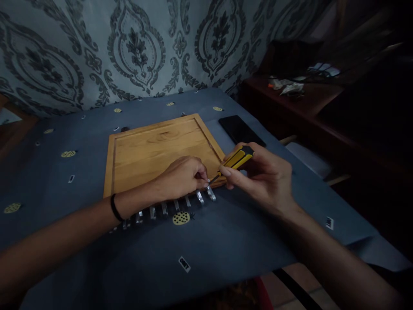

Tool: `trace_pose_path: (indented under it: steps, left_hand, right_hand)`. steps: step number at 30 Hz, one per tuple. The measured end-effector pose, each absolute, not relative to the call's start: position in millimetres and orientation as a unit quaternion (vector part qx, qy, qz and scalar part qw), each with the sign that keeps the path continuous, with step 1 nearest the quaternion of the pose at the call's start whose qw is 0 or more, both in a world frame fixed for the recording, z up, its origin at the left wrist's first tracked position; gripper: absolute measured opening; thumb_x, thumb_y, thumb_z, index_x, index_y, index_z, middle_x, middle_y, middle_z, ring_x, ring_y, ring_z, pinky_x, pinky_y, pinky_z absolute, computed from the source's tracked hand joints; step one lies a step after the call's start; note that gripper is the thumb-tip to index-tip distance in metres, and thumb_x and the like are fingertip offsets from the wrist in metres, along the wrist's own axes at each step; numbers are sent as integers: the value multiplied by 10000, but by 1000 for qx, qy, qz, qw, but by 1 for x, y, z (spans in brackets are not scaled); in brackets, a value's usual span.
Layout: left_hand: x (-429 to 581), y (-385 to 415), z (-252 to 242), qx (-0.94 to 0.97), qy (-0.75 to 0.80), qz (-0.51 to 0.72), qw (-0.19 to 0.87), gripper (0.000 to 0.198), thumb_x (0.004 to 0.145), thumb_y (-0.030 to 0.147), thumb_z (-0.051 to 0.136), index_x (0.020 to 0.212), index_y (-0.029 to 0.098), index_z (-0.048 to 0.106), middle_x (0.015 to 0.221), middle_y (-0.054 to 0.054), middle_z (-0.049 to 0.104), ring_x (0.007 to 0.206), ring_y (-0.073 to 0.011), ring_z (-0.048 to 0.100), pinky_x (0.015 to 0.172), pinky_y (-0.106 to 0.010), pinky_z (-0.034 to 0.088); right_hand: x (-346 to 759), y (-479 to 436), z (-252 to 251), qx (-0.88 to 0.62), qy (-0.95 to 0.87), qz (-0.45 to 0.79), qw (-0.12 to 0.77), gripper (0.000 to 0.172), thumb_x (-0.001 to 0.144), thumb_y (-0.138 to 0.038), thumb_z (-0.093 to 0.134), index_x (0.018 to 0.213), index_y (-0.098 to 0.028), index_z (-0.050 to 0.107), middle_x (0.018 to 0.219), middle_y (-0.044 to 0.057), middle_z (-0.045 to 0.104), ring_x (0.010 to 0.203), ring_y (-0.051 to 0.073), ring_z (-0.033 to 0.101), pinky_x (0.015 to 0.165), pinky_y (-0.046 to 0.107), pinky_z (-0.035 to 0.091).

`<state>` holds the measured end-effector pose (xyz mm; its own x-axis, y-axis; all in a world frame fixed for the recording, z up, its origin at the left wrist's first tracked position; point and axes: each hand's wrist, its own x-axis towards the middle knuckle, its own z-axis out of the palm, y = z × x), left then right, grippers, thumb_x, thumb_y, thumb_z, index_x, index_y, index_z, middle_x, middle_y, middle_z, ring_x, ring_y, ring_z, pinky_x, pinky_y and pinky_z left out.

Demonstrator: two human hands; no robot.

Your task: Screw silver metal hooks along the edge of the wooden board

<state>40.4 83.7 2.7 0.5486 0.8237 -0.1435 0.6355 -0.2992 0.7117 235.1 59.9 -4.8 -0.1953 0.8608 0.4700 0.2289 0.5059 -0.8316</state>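
Along the near edge of a wooden board (155,150) with a raised rim, several small silvery metal pieces (200,197) stick out in a row. My left hand (183,176) rests over the board's near right part, its thumb and fingers pinched beside the rightmost metal piece (211,193); whatever they pinch is hidden. A yellow and black screwdriver (237,158) is gripped in my right hand (266,176). Its shaft slants down to the left, and the tip is at the rightmost metal piece, close to my left fingertips.
A black phone (241,130) lies to the right of the board on the blue cloth (135,267) printed with pineapples. Behind the table hangs a patterned curtain (174,47). Dark red furniture (309,99) with crumpled items on top stands at the right.
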Motion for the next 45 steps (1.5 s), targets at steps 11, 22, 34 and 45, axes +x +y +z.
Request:
trace_pose_path:
  steps: [11,22,34,45]
  left_hand:
    - [43,81,4,810,475,109,326,65,832,137,720,783,176,736,848,-39,735,778,-175,646,727,-306,468]
    - [40,81,-11,750,478,169,424,101,812,107,718,732,152,675,753,-8,669,692,-135,600,662,-265,462]
    - [36,86,-25,717,466,202,478,118,804,168,714,716,166,635,691,18,636,629,-113,570,642,-255,442]
    - [33,83,-26,710,458,211,492,79,790,208,697,736,166,658,704,7,652,643,-120,578,646,-252,457]
  right_hand:
    - [235,59,-6,-389,-706,308,506,353,779,-532,843,728,-263,619,611,-25,567,509,154,556,460,336,444]
    - [233,60,-2,-371,-707,314,514,361,781,-446,868,714,-228,588,621,-37,573,485,118,561,440,283,427]
    - [234,64,-7,-359,-720,303,510,369,813,-451,834,701,-220,570,624,-39,537,506,108,526,458,264,435]
    - [234,63,-5,-354,-727,298,507,363,827,-433,823,692,-215,565,644,-32,532,551,110,514,469,252,424]
